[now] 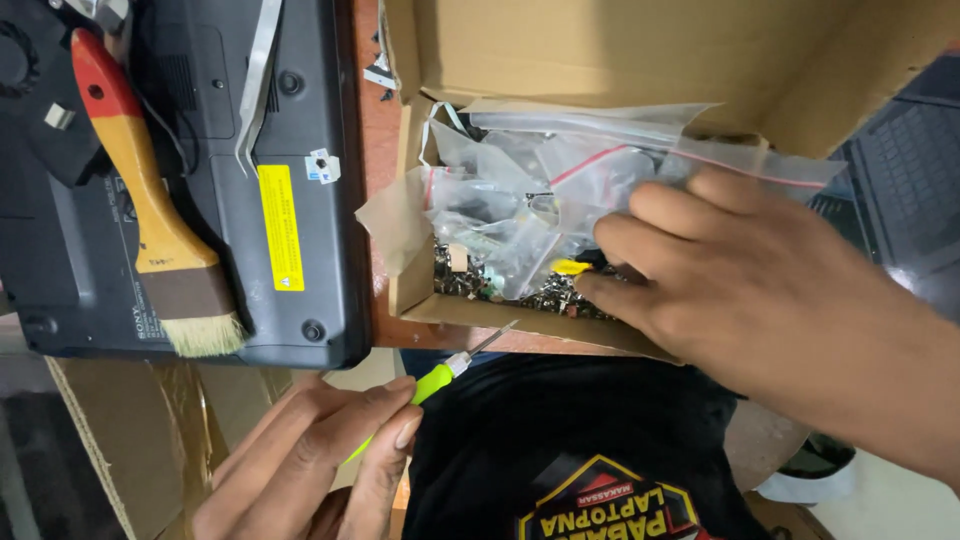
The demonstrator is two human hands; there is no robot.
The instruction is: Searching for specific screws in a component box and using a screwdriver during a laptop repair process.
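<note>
Two hands are working. Left hand (320,450) is closing its grip around one green screwdriver (440,378), tip pointing up, ready. Right hand (740,270), fingers spread and holding nothing, is digging among many clear bags (520,200) inside one cardboard box (620,50). Farther left, one brush (150,200) is resting on one black laptop (300,120).

Matt brown cardboard box (620,60), glossy clear plastic bags (560,170), matt black plastic laptop base (200,180), lacquered wooden brush (140,190), and a green screwdriver (440,375), probably plastic-handled with a thin metal tip
</note>
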